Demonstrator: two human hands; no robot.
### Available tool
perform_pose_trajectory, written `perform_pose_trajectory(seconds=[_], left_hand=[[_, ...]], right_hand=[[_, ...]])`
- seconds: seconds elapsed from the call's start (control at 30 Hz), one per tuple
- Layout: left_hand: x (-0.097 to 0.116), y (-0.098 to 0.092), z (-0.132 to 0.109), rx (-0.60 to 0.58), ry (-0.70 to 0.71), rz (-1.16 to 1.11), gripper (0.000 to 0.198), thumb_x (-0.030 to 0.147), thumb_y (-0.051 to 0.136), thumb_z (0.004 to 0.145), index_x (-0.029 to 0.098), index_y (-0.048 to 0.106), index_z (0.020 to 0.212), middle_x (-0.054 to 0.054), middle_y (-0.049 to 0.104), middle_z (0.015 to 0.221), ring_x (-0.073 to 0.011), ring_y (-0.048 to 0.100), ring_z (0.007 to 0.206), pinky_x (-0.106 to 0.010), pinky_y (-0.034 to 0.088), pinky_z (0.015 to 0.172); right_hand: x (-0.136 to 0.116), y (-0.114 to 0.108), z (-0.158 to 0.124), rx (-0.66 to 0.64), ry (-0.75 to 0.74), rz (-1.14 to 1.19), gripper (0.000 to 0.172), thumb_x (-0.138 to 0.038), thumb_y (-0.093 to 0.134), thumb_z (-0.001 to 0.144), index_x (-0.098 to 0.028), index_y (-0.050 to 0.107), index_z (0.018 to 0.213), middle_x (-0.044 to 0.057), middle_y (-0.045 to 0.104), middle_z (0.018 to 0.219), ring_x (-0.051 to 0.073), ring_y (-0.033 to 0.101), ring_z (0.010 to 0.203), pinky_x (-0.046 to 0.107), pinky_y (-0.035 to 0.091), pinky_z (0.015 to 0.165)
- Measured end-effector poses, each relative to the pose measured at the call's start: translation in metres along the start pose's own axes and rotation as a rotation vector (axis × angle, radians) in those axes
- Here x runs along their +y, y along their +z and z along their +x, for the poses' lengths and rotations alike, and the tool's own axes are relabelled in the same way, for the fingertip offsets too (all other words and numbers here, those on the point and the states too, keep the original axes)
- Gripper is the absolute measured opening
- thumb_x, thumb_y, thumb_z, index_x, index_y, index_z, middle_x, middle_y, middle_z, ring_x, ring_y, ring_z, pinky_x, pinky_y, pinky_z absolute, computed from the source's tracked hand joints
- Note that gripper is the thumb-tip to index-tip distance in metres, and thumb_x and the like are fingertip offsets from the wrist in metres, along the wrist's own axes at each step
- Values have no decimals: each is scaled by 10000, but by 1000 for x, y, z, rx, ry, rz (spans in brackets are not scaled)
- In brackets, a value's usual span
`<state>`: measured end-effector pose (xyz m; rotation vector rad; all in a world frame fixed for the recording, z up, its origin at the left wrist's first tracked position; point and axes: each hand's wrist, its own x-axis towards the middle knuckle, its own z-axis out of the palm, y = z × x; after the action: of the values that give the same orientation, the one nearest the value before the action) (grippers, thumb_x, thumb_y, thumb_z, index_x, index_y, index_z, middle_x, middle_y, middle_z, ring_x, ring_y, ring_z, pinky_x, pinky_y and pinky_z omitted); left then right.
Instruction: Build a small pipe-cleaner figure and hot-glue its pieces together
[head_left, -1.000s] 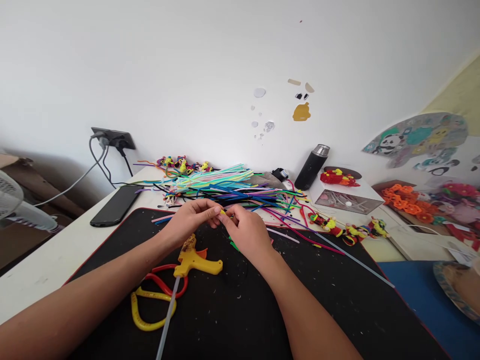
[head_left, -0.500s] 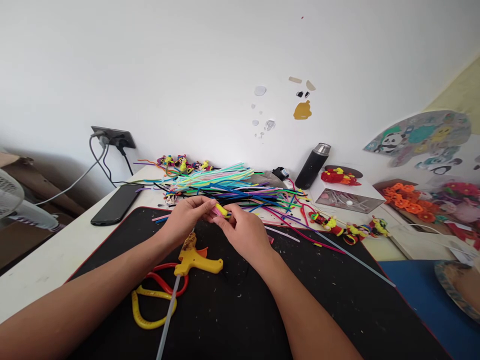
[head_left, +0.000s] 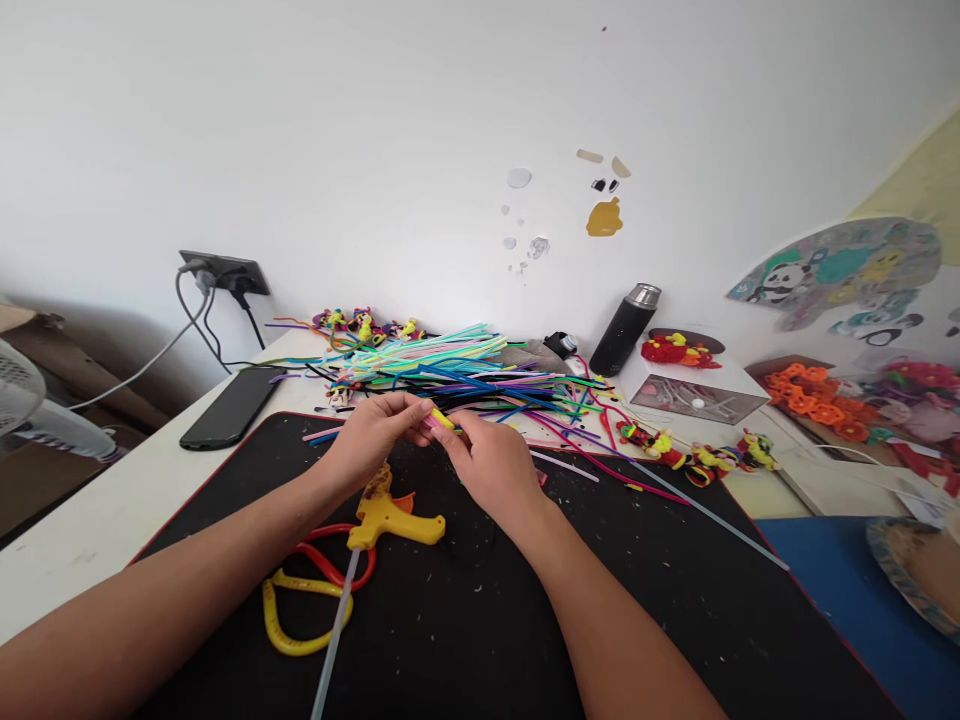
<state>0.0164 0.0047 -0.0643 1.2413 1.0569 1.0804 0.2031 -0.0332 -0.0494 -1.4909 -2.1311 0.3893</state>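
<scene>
Between my two hands is a small yellow and pink piece (head_left: 441, 419), perhaps bent pipe cleaner; my fingers cover most of it. My left hand (head_left: 385, 425) pinches its left end between thumb and fingers. From the other side my right hand (head_left: 491, 458) closes on it, thumb across the top. Below my left hand a yellow hot glue gun (head_left: 394, 520) lies on the black mat (head_left: 465, 640), a long clear glue stick (head_left: 334, 635) sticking out of its back. Scissors (head_left: 306, 612) with red and yellow handles lie partly under it.
Behind my hands lies a pile of coloured pipe cleaners (head_left: 442, 365). A phone (head_left: 232, 408) is at the left. On the right are a black thermos (head_left: 626, 328), a white box (head_left: 694, 385) and several small figures (head_left: 712, 463). Another glue stick (head_left: 712, 516) crosses the mat's right side.
My right thumb has moved over the yellow piece, so less of it shows. Both hands stay in nearly the same place, and the things on the table have not moved.
</scene>
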Motion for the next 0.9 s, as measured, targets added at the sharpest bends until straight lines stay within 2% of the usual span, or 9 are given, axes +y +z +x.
perform_pose_trajectory(seconds=[0.27, 0.43, 0.57, 0.73, 0.9], left_hand=[[-3, 0, 1, 1, 27, 0, 428, 586, 878, 736, 172, 769, 750, -56, 760, 738, -165, 668, 634, -280, 538, 655], [-4, 2, -1, 14, 39, -12, 426, 584, 875, 742, 176, 755, 735, -47, 746, 685, -168, 666, 615, -282, 532, 640], [-3, 4, -3, 22, 53, -50, 420, 575, 877, 744, 178, 740, 722, -37, 731, 661, -161, 656, 601, -278, 526, 629], [-1, 5, -4, 26, 45, -83, 415, 559, 879, 742, 176, 723, 714, -38, 720, 644, -157, 647, 580, -274, 506, 609], [2, 7, -5, 14, 10, -132, 443, 565, 897, 710, 172, 693, 684, -35, 698, 629, -148, 621, 565, -273, 489, 585]], right_hand=[[4, 3, 3, 23, -5, 30, 424, -499, 460, 1117, -218, 771, 1053, 46, 787, 841, 207, 695, 747, 299, 298, 630], [6, 5, 3, 25, -13, 68, 394, -432, 480, 1113, -211, 772, 967, 41, 760, 794, 195, 658, 709, 297, 285, 620], [7, 6, 4, 43, 4, 251, 369, -423, 512, 1092, -216, 770, 931, 20, 739, 767, 174, 637, 680, 270, 337, 629], [9, 8, 6, -33, 113, 504, 422, -516, 507, 1064, -217, 727, 863, -47, 566, 521, 141, 560, 464, 248, 366, 548], [9, 11, 6, -74, 174, 645, 409, -511, 534, 1042, -205, 690, 820, -69, 494, 450, 118, 495, 399, 225, 360, 486]])
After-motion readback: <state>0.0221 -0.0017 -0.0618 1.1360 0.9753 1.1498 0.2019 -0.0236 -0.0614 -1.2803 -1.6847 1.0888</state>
